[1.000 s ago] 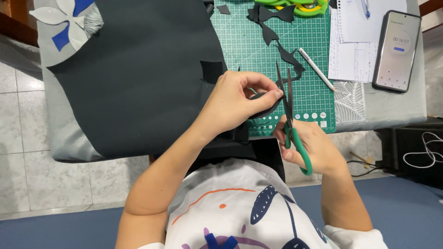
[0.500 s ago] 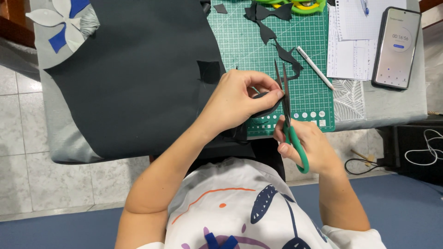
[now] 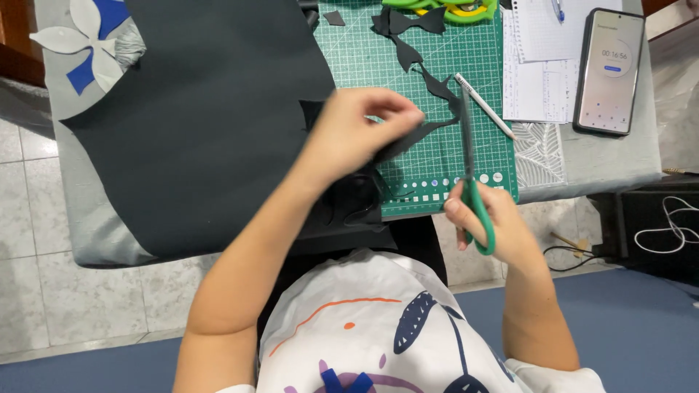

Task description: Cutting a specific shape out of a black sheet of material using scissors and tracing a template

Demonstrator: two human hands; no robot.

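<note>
I see a thin, matte black scrap [image 3: 408, 142], curved and ragged, pinched in the left hand [image 3: 357, 135] at frame centre, over the mat [image 3: 444, 65]. Right hand [image 3: 488, 218] is closed around the green loop handles of the scissors [image 3: 470, 164]; the steel blades are shut and pointing up the frame, just right of the scrap. Since half a second ago the left hand has lifted and the blades have closed. The mat is green and gridded and carries black offcuts [image 3: 408, 36]. A large black sheet [image 3: 204, 116] lies to its left. Phone [image 3: 608, 69] and pencil [image 3: 484, 105] are at upper right. The table [image 3: 604, 160] is grey and the floor [image 3: 29, 189] is tiled.
</note>
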